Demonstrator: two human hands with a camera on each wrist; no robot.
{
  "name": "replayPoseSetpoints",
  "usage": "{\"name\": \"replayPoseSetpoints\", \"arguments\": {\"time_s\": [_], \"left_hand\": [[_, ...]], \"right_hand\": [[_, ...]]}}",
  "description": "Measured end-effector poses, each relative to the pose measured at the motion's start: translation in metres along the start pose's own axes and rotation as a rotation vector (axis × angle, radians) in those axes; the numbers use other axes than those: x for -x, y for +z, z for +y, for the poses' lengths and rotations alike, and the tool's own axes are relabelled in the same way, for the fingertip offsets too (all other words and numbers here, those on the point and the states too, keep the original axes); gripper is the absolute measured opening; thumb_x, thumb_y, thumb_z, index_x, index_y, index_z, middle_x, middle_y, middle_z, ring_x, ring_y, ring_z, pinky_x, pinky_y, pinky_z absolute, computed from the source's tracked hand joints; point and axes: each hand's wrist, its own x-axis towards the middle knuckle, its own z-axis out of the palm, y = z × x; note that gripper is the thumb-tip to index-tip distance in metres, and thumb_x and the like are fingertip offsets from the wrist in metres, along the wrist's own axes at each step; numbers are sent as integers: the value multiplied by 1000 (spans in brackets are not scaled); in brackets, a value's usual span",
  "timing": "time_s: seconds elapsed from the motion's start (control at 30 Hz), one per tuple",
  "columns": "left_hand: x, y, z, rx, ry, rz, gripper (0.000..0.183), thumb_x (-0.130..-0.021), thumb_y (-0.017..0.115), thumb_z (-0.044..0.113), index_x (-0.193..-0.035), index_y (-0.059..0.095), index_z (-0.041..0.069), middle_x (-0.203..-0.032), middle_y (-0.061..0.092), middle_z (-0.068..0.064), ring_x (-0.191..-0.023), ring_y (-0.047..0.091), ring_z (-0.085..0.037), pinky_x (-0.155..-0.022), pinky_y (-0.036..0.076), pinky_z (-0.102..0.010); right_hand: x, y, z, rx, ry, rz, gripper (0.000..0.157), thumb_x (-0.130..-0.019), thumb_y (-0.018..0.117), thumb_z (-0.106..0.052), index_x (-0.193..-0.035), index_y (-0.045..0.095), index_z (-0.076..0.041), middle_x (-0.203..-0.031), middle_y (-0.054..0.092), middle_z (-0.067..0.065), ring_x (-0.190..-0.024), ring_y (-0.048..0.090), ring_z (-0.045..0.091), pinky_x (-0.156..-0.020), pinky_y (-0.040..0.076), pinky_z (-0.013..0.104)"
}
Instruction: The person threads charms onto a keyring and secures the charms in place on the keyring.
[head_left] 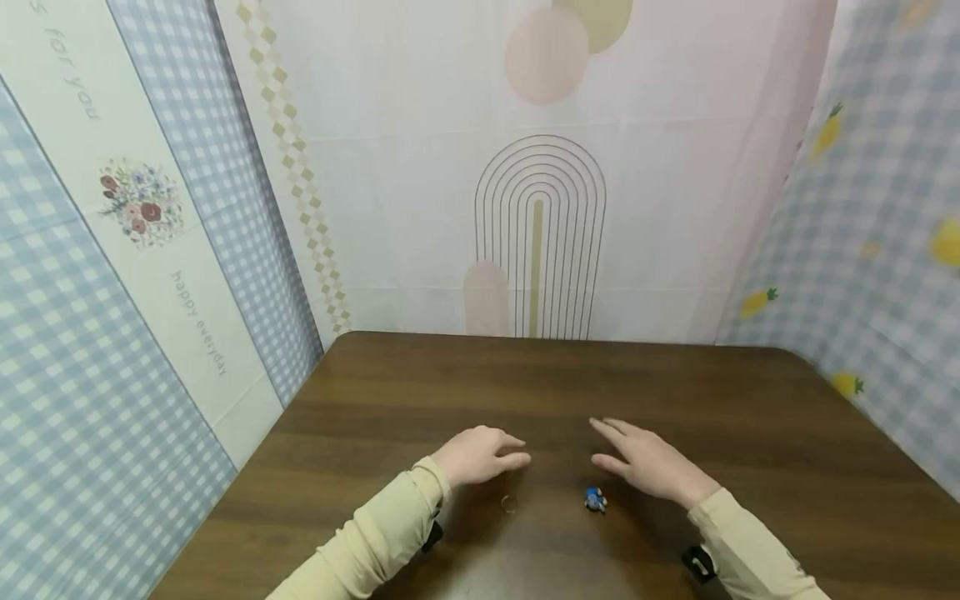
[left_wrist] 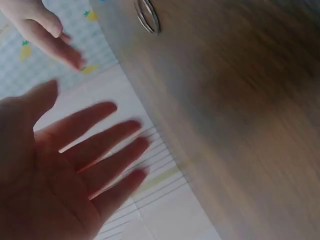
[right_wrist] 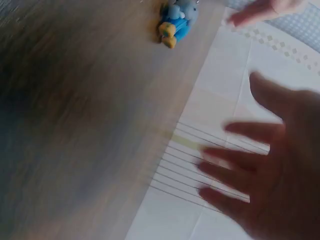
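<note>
My left hand (head_left: 477,455) hovers over the table with its fingers straight and spread, holding nothing. Close below it lies a thin metal ring (head_left: 509,503), which the left wrist view shows as a silvery key ring (left_wrist: 146,17). Opposite, my right hand (head_left: 651,461) is also raised, fingers extended and apart, with nothing in them. Just in front of that hand a small blue figurine (head_left: 596,500) lies on the wood. In the right wrist view the figurine (right_wrist: 175,22) has a grey upper part and yellow-orange feet.
A dark brown wooden table (head_left: 420,375) spreads under both hands. Behind it hangs a white patterned cloth (head_left: 405,208), with blue checked cloths at the left (head_left: 225,183) and right (head_left: 885,275). Dark wrist straps sit at both sleeves.
</note>
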Motion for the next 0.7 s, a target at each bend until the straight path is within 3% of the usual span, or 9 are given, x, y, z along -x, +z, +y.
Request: {"name": "replayPoseSetpoints", "arguments": {"time_s": [0.1,0.27,0.37,0.47,0.7], "left_hand": [[-1,-3,2,32,38,-58,36,-85,73,33,-115,70,12,-104,74,-2,-96,68,-15,-83,54,-25],[3,1,1,-23,8,-211,37,-69,87,32,-94,66,15,-73,61,7,-66,52,-4,-61,43,-17],[4,5,2,-61,-19,-258,39,-68,88,36,-88,60,18,-70,51,12,-64,46,-3,-59,39,-17],[3,7,5,-93,-6,-256,37,-69,87,33,-84,57,17,-70,49,11,-64,44,-5,-59,38,-18],[0,10,11,-141,26,-263,28,-72,85,21,-76,57,15,-68,47,11,-62,42,-5,-59,37,-16]], "right_hand": [[-3,0,-2,-34,-87,-124,47,-94,61,-34,-131,55,-4,-124,62,13,-109,63,30,-87,53,46],[-7,11,-9,-83,-201,-287,32,-90,68,-37,-111,58,-15,-106,57,-2,-93,58,12,-76,51,32],[-7,16,-14,-65,-212,-312,26,-87,71,-32,-100,55,-17,-97,51,-6,-84,49,5,-70,46,25],[-5,17,-18,-39,-213,-311,21,-85,72,-21,-92,53,-17,-88,46,-6,-74,40,4,-63,38,21],[-2,22,-25,23,-221,-301,15,-80,68,-13,-84,54,-17,-77,46,-8,-64,36,2,-57,34,19]]}}
